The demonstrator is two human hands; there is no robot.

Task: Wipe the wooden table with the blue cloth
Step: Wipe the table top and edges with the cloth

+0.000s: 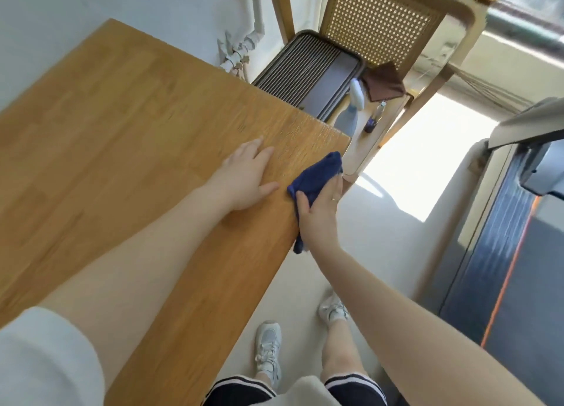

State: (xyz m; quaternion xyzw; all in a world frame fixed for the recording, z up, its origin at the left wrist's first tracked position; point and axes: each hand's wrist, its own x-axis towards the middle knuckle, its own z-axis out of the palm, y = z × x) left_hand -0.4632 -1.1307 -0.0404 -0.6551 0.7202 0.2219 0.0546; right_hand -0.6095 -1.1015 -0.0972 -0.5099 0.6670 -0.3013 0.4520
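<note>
The wooden table (122, 149) fills the left and middle of the head view, its right edge running down toward me. A crumpled blue cloth (317, 175) lies over that right edge near the far corner, with a tail hanging below the edge. My right hand (319, 215) grips the cloth, thumb on top and fingers wrapped over the table's side. My left hand (247, 179) rests flat on the tabletop just left of the cloth, fingers spread and straight.
Beyond the far corner stands a cane-backed wooden chair (378, 21) holding a ribbed dark tray (305, 70), a spray bottle (351, 109), a small bottle (375, 117) and a brown cloth (386, 82). A dark appliance (500, 253) stands to the right. My feet are on pale floor (381, 237).
</note>
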